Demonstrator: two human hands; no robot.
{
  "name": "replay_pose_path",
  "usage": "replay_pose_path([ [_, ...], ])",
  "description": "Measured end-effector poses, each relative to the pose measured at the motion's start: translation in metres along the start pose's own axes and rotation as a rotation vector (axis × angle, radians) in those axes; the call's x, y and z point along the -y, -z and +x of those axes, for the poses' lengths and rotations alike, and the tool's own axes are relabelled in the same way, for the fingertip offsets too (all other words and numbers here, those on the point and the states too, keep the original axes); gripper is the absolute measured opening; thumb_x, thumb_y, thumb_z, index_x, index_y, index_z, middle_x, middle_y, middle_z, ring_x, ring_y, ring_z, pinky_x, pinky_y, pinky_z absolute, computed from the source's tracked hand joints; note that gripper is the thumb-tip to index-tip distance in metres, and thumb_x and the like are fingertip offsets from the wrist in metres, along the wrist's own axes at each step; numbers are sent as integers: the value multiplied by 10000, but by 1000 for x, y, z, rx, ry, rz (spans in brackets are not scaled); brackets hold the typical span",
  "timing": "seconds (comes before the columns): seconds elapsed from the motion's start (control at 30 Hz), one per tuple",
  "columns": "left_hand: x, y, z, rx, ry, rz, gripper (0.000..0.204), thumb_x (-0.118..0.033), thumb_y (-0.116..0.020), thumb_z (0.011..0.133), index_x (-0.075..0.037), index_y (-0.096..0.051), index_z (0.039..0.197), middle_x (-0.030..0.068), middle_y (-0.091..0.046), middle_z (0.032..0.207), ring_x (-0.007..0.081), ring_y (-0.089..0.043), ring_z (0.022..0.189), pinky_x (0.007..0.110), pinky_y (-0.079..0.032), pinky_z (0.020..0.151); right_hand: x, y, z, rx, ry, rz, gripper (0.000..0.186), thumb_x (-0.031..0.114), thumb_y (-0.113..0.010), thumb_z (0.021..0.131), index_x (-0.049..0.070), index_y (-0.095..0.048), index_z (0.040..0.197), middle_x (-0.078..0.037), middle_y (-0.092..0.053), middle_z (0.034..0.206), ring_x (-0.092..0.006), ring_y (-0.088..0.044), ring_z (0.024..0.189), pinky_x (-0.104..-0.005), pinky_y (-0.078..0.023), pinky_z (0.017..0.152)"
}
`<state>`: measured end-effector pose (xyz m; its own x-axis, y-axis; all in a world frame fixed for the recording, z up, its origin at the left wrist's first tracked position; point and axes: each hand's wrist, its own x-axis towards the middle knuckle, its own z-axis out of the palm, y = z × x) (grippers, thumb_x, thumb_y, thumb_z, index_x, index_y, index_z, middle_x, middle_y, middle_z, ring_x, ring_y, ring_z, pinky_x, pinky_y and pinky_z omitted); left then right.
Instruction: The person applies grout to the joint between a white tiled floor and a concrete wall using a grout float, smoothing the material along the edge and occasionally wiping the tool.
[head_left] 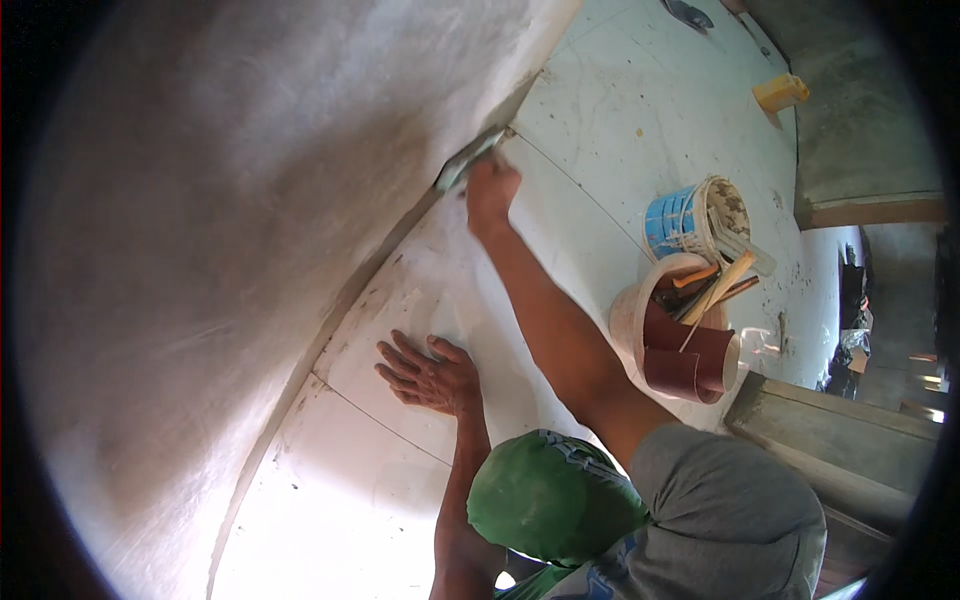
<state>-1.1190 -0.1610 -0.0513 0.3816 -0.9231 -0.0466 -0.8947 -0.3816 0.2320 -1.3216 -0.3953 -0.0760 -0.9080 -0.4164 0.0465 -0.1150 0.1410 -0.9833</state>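
Observation:
My right hand (490,190) is closed on a flat metal trowel-like tool (458,160), whose blade lies along the seam where the grey plastered wall (200,220) meets the white tiled floor (570,110). My left hand (430,375) rests on the floor with fingers spread, below and left of the right one, holding nothing that I can see. Below it, green cloth (545,500) of my clothing shows.
To my right stand a blue-and-white bucket (672,222) with tools and a pale bucket (630,320) with wooden-handled tools and red-brown sheets. Farther back are a yellow container (780,92) and a dark metal object (688,14). Concrete ledges (830,430) edge the right side.

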Motion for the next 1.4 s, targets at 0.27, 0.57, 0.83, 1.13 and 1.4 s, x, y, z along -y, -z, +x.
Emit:
replay_pose_path([
  [0.27, -8, 0, -5, 50, -10, 8, 649, -479, -444, 1069, -185, -430, 1649, 92, -309, 1752, 384, -212, 1621, 573, -239, 1250, 67, 22, 68, -88, 18, -11, 305, 137, -539, 968, -109, -668, 842, -176, -719, 782, -253, -635, 647, -465, -497, 625],
  [0.57, 14, 2, 17, -28, 13, -4, 643, -487, -440, 1072, -179, -454, 1636, 96, -322, 1746, 384, -227, 1614, 561, -241, 1249, 62, 17, 5, 67, 182, 64, 236, 79, -556, 940, -88, -710, 1003, -206, -742, 854, -293, -690, 789, -437, -551, 732],
  [0.83, 11, -7, 12, -33, 20, 19, 637, -491, -440, 1069, -174, -472, 1621, 96, -340, 1735, 385, -247, 1605, 567, -248, 1244, 16, 11, -44, 287, -221, 59, 397, 110, -568, 961, -70, -692, 1293, -205, -747, 1063, -285, -728, 907, -409, -610, 732],
  [1.13, -18, 12, -5, 91, 9, -84, 642, -474, -474, 1053, -170, -484, 1618, 97, -354, 1728, 386, -254, 1603, 570, -248, 1245, -6, 39, 127, 82, 119, 37, 307, 184, -571, 1007, -102, -682, 1027, -150, -722, 900, -212, -650, 791, -405, -530, 678],
  [1.4, 26, 2, 27, -128, -1, 10, 634, -434, -504, 1048, -152, -473, 1615, 123, -365, 1714, 411, -289, 1579, 597, -288, 1222, 35, -1, -173, 451, -223, 185, 455, 146, -557, 1041, -20, -569, 1465, -142, -708, 943, -197, -626, 689, -360, -535, 612],
])
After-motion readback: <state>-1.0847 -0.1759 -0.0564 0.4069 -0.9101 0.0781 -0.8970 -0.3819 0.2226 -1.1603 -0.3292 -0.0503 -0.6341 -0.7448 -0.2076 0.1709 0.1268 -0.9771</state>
